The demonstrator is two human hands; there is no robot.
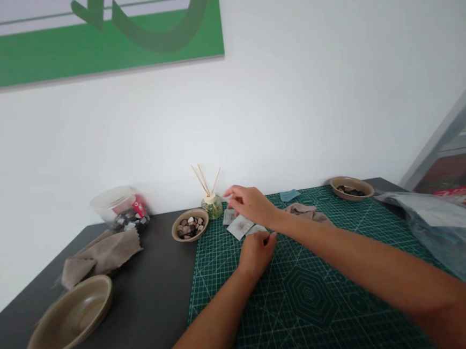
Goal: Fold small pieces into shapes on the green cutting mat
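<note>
My right hand (253, 205) reaches across to the far part of the green cutting mat (220, 272), its fingers pinched on a small white piece (227, 197). Just left of those fingertips stands a reed diffuser (212, 205) with a glass bottle and three thin sticks. Nearer to me, my left hand (257, 254) is closed low over the mat, thumb and fingers together; whatever they hold is too small to make out. Beneath and between the hands lie several white paper squares (240, 226) with greyish marks. A crumpled beige cloth (306, 211) is partly covered by my right forearm.
A bowl of brown and black pieces (190, 225) stands left of the diffuser, a similar bowl (352, 187) at the far right. On the dark table's left are a clear tub (120, 207), a cloth (102, 254) and a bowl (70, 319). A plastic bag (451, 232) lies right.
</note>
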